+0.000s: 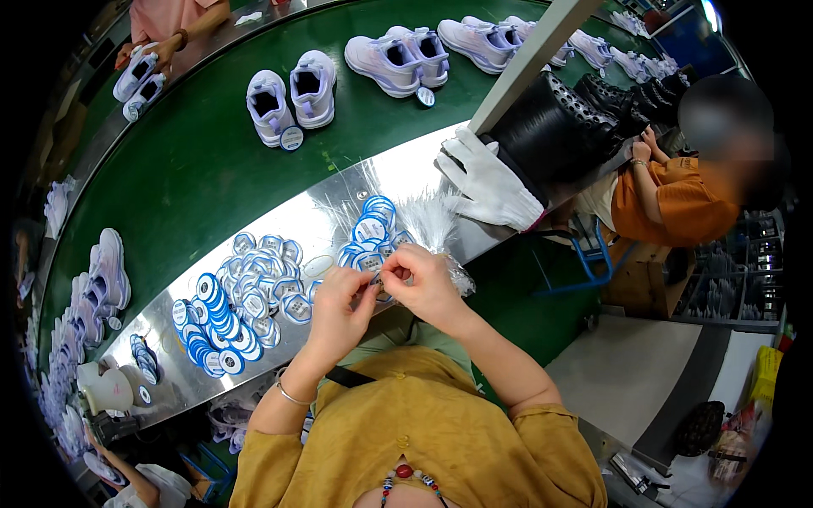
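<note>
Fingers (359, 286) of the left hand (337, 311) and right hand (426, 286) pinch a small, indistinct piece (377, 278), left of the white knit glove (491, 182) and nearer us. We judge light fingertip pressure, piece in view, works best. Clear plastic strands (430, 222) lie beside that glove; blue-rimmed round tags (255, 302), farther left.

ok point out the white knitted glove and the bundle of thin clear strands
White knitted glove (498, 186): head view, middle of its body
Bundle of thin clear strands (430, 223): head view, middle of its fanned-out part
</note>
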Demonstrator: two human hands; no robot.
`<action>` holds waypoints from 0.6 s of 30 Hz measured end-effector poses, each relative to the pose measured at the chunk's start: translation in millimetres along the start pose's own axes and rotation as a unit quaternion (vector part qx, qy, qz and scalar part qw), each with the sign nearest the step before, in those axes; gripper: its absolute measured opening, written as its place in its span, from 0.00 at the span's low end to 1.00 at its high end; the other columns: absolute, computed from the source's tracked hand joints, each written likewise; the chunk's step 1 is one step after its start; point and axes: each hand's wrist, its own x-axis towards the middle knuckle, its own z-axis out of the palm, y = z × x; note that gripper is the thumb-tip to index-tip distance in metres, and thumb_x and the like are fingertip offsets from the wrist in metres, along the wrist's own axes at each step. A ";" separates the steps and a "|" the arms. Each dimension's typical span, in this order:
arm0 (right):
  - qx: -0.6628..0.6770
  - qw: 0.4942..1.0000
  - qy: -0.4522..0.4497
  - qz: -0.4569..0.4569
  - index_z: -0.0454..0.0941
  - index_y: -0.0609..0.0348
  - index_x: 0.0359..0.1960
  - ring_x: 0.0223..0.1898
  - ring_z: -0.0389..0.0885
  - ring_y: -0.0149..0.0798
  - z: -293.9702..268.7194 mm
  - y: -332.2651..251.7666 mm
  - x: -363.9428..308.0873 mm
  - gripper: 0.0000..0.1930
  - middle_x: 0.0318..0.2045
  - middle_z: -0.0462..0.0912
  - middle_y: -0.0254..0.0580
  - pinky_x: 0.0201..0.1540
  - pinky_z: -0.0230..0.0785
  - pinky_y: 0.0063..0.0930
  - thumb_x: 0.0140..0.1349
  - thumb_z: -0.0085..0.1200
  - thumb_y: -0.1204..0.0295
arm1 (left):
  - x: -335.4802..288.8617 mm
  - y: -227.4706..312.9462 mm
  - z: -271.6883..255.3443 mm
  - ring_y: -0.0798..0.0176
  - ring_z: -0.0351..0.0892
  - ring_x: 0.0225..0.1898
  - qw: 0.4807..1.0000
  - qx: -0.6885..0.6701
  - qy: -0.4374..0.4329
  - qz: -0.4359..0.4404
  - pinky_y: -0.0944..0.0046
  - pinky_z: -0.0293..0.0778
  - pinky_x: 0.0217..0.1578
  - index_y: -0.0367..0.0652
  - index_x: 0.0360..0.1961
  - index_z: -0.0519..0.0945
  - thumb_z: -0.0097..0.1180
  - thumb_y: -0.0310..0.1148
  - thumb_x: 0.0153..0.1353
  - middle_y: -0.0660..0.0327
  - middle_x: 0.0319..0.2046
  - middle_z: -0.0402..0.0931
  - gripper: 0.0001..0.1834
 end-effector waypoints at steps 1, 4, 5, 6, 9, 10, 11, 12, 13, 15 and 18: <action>-0.047 0.999 0.013 -0.023 0.77 0.63 0.29 0.29 0.76 0.38 1.9 2.0 -2.5 0.04 0.27 0.76 0.42 0.31 0.70 0.29 0.53 0.57 0.76 | -0.4 -0.6 1.7 0.66 0.71 0.24 1.000 0.001 0.005 0.002 0.69 0.68 0.27 0.35 0.32 0.78 0.60 0.21 0.54 0.59 0.24 0.72 0.04; -0.045 0.997 0.022 -0.053 0.76 0.63 0.30 0.27 0.75 0.36 2.2 4.3 -5.9 0.04 0.26 0.76 0.40 0.30 0.68 0.26 0.53 0.57 0.78 | -2.9 -2.6 6.5 0.61 0.70 0.24 1.000 -0.016 0.012 -0.015 0.65 0.67 0.26 0.36 0.31 0.78 0.59 0.20 0.53 0.58 0.23 0.71 0.04; -0.023 0.998 0.021 -0.056 0.76 0.64 0.30 0.26 0.75 0.34 0.9 4.9 -6.5 0.04 0.26 0.75 0.39 0.29 0.68 0.25 0.53 0.57 0.79 | -3.8 -2.7 5.9 0.58 0.70 0.25 0.999 -0.034 0.008 -0.037 0.63 0.66 0.26 0.36 0.30 0.78 0.59 0.20 0.52 0.57 0.23 0.71 0.04; -0.024 0.998 0.011 -0.063 0.76 0.63 0.30 0.27 0.75 0.35 1.1 5.3 -6.6 0.04 0.26 0.75 0.39 0.29 0.68 0.25 0.53 0.57 0.79 | -4.5 -2.5 5.3 0.56 0.70 0.26 0.997 -0.052 0.003 -0.058 0.60 0.66 0.25 0.37 0.29 0.78 0.59 0.20 0.52 0.56 0.23 0.70 0.04; -0.041 0.996 -0.015 -0.080 0.75 0.63 0.29 0.28 0.75 0.37 -2.3 7.6 -9.9 0.04 0.25 0.75 0.40 0.29 0.68 0.28 0.53 0.57 0.79 | -6.2 0.8 5.0 0.55 0.70 0.27 0.999 0.002 -0.010 -0.033 0.60 0.66 0.26 0.37 0.28 0.77 0.59 0.20 0.50 0.56 0.23 0.71 0.04; -0.053 0.995 -0.022 -0.087 0.74 0.62 0.29 0.28 0.75 0.37 -3.4 8.4 -11.1 0.04 0.25 0.75 0.41 0.30 0.68 0.29 0.53 0.57 0.79 | -6.0 1.7 4.8 0.54 0.71 0.27 1.000 0.023 -0.009 -0.003 0.59 0.67 0.27 0.37 0.28 0.77 0.60 0.20 0.49 0.56 0.24 0.71 0.05; -0.064 0.993 -0.030 -0.093 0.74 0.62 0.29 0.28 0.75 0.38 -4.5 8.8 -12.4 0.04 0.25 0.75 0.41 0.30 0.68 0.29 0.53 0.57 0.79 | -6.2 1.8 5.1 0.54 0.71 0.27 0.999 0.031 -0.014 0.008 0.59 0.67 0.27 0.37 0.28 0.77 0.60 0.20 0.49 0.56 0.24 0.71 0.05; -0.077 0.992 -0.030 -0.098 0.74 0.62 0.30 0.27 0.75 0.38 -5.6 8.2 -13.5 0.04 0.25 0.75 0.41 0.30 0.68 0.30 0.54 0.56 0.79 | -6.4 1.6 5.5 0.54 0.71 0.27 0.999 0.039 -0.019 0.020 0.59 0.67 0.27 0.37 0.28 0.77 0.60 0.20 0.49 0.56 0.24 0.71 0.05; -0.091 0.990 -0.031 -0.104 0.74 0.62 0.30 0.27 0.75 0.39 -6.5 6.8 -14.8 0.04 0.25 0.75 0.42 0.30 0.68 0.30 0.54 0.56 0.79 | -6.5 1.5 5.7 0.53 0.71 0.27 0.998 0.047 -0.024 0.030 0.58 0.67 0.27 0.37 0.28 0.77 0.60 0.20 0.49 0.56 0.24 0.71 0.05; -0.096 0.990 -0.028 -0.097 0.74 0.62 0.29 0.27 0.75 0.41 -6.6 3.1 -16.5 0.04 0.25 0.75 0.42 0.30 0.68 0.32 0.53 0.56 0.78 | -5.2 4.6 8.4 0.58 0.70 0.26 0.995 0.071 -0.007 0.074 0.62 0.66 0.26 0.36 0.29 0.76 0.59 0.19 0.50 0.57 0.24 0.71 0.05; -0.042 0.997 -0.032 -0.054 0.72 0.61 0.27 0.28 0.74 0.44 -6.6 0.2 -16.4 0.05 0.24 0.75 0.43 0.31 0.67 0.35 0.52 0.56 0.76 | -6.4 2.0 10.7 0.61 0.70 0.25 0.998 0.025 -0.005 0.049 0.65 0.66 0.26 0.36 0.30 0.76 0.59 0.19 0.51 0.57 0.25 0.70 0.05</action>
